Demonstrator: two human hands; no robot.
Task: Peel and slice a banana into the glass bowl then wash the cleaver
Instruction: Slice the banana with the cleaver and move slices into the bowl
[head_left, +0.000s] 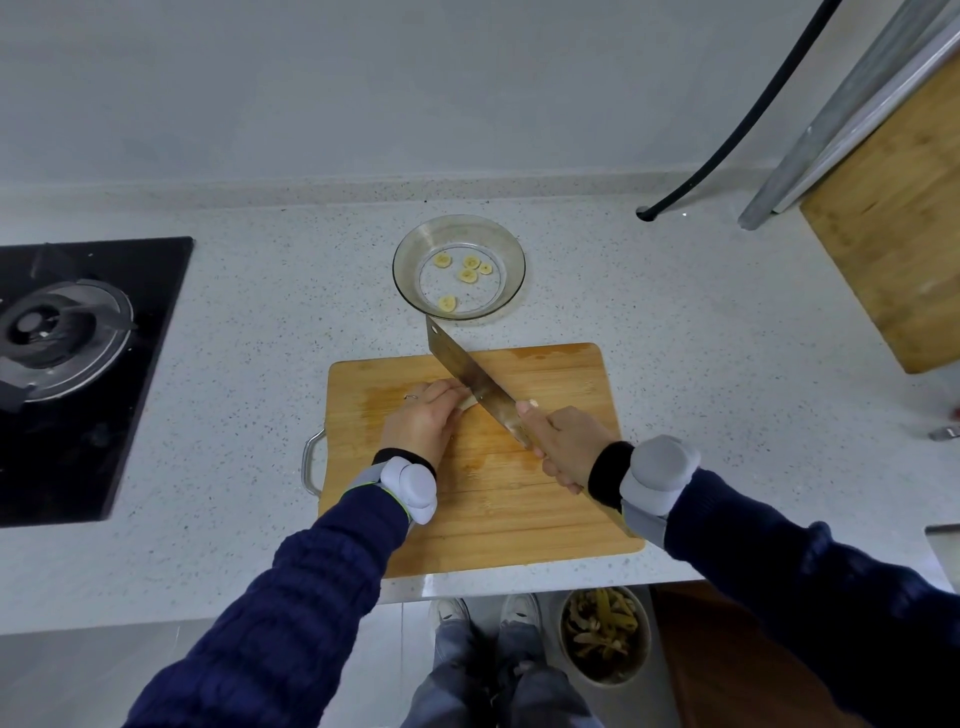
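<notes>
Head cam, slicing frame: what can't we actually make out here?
- Banana: mostly hidden under the left hand and cleaver; remaining length unknown.
- Cleaver handle: wrapped by the right hand.
- Small metal object on the counter: cut off by the right edge.
- Bin contents: too small, partly under the counter edge.

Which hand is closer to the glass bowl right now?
Left. The left hand holds the banana mid-board, below the bowl. The right hand grips the cleaver handle, nearer the person.

No legible text, label or number anywhere.
</notes>
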